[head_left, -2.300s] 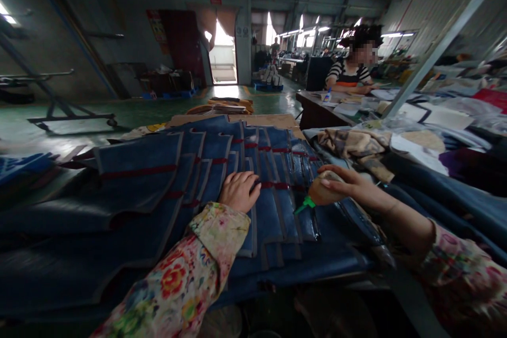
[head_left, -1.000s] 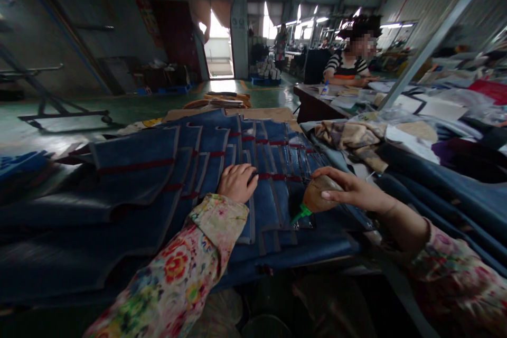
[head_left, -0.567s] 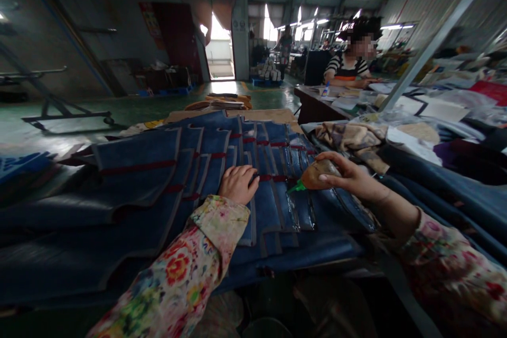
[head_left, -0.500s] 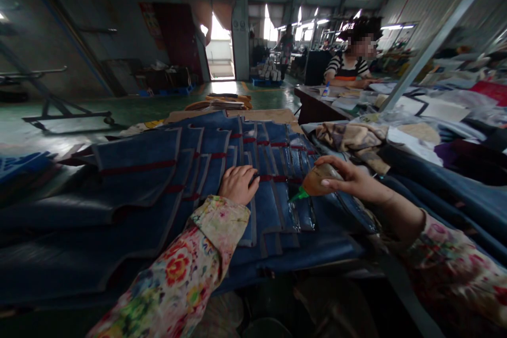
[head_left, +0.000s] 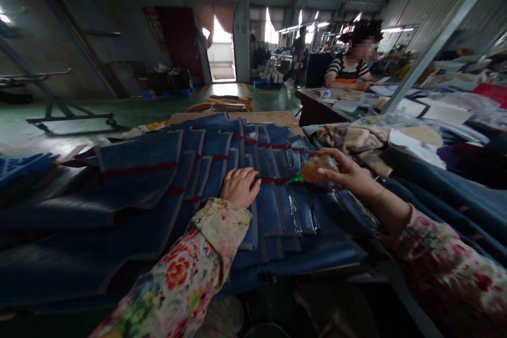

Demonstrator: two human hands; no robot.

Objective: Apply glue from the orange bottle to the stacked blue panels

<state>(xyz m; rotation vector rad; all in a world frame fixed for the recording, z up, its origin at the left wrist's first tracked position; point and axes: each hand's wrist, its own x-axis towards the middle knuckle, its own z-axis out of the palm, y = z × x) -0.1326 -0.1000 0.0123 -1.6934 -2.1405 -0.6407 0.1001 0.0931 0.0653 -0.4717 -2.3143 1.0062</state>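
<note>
Overlapping blue sheet pieces (head_left: 269, 208) with grey edges and dark red strips lie fanned out before me. My left hand (head_left: 240, 186) rests palm down on them, fingers stretched forward. A small dark spot shows by its fingertips, too small to make out. My right hand (head_left: 340, 169) is wrapped round a squeeze bottle (head_left: 317, 169) with brownish contents, held tilted. Its green nozzle (head_left: 295, 178) points left and down, close over a dark red strip. Shiny wet lines (head_left: 293, 211) run along the grey edges below the nozzle.
Rolled blue material (head_left: 431, 200) and a patterned cloth (head_left: 352, 137) lie on the right. Beyond, a person (head_left: 348, 68) sits at a table (head_left: 317, 103) bearing papers and a small bottle (head_left: 327, 92). A slanted metal post (head_left: 439, 37) rises at right. A wheeled rack (head_left: 71, 116) stands left.
My right hand has moved the bottle away from me and slightly left, bringing the nozzle from the near wet edges up to the red strip. My left hand stays in place on the pieces.
</note>
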